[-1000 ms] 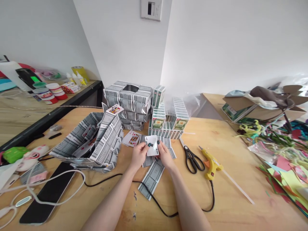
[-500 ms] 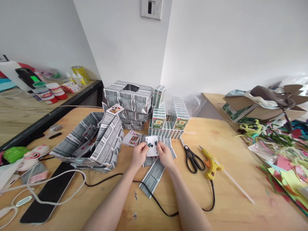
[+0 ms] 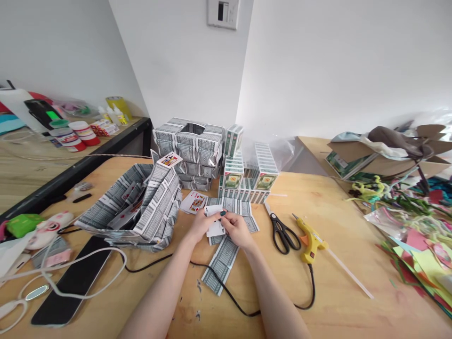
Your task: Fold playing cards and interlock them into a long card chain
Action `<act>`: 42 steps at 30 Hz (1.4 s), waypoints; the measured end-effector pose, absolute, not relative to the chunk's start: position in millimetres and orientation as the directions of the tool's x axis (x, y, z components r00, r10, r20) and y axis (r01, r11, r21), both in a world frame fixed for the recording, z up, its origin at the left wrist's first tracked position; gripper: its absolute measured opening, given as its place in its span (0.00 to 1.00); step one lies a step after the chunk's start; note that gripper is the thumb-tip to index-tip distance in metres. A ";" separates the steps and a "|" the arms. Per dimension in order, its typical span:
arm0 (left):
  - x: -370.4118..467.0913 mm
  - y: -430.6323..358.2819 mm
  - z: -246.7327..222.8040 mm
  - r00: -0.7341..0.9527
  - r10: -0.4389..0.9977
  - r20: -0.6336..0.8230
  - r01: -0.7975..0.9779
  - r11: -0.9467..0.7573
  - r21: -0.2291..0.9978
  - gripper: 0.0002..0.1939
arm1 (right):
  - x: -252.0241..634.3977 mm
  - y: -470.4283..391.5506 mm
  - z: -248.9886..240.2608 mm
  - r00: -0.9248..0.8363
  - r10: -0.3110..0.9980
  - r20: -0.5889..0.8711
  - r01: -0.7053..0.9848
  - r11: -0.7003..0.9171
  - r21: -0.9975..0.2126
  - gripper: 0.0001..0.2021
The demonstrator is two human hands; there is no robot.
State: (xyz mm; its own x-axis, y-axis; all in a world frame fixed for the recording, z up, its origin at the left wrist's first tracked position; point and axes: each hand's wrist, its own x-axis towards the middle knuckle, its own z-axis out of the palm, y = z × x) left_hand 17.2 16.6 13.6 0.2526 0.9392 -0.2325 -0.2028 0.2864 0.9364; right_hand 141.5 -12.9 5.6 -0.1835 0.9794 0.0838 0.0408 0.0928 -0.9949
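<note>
An ace playing card point(image 3: 214, 229) is held face up between my two hands. My left hand point(image 3: 204, 222) grips its left side, with the thumb stretched across the face. My right hand point(image 3: 236, 229) pinches the card's right edge, fingers closed. Beneath the hands lie joined cards point(image 3: 221, 266) with patterned grey backs, partly hidden by them. Just behind the left hand rest loose face cards point(image 3: 194, 202). To the left stands an open basket point(image 3: 123, 226) made of folded cards, with loose cards inside. A card-built box point(image 3: 190, 146) with a hole in its top stands behind.
Packed card decks point(image 3: 243, 181) stand behind my hands. On the right lie black-handled scissors point(image 3: 282, 234) and a yellow glue gun point(image 3: 312, 242), whose black cord point(image 3: 243, 310) crosses under my forearms. A dark phone-like slab point(image 3: 70, 287) and white cable lie left; coloured scraps point(image 3: 420, 254) lie far right.
Both hands have shifted slightly left with the ace. My left thumb has slid across its face, and my hands have come closer together. The lower card strip has moved slightly.
</note>
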 end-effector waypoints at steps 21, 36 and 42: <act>27.2 18.0 7.4 0.044 0.976 -0.214 -0.255 0.218 0.942 0.14 | 136.5 -14.1 7.2 -0.192 0.974 0.122 -0.066 0.111 -0.992 0.10; 23.3 17.7 -6.1 -0.012 0.998 0.069 -0.010 -0.070 0.998 0.15 | 139.0 -11.4 1.5 0.026 0.998 -0.055 -0.290 -0.046 -0.956 0.16; 25.9 11.7 -0.5 0.082 0.976 0.200 0.033 -0.204 0.978 0.16 | 135.8 -12.2 3.5 0.078 0.996 -0.046 -0.222 -0.028 -0.975 0.10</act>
State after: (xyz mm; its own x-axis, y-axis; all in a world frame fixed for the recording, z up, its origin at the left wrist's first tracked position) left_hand 25.9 11.7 -0.5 0.0815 0.9763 0.2004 0.0333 -0.2036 0.9785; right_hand 135.8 -12.2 3.5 0.0782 0.9959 -0.0463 -0.2219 -0.0279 -0.9747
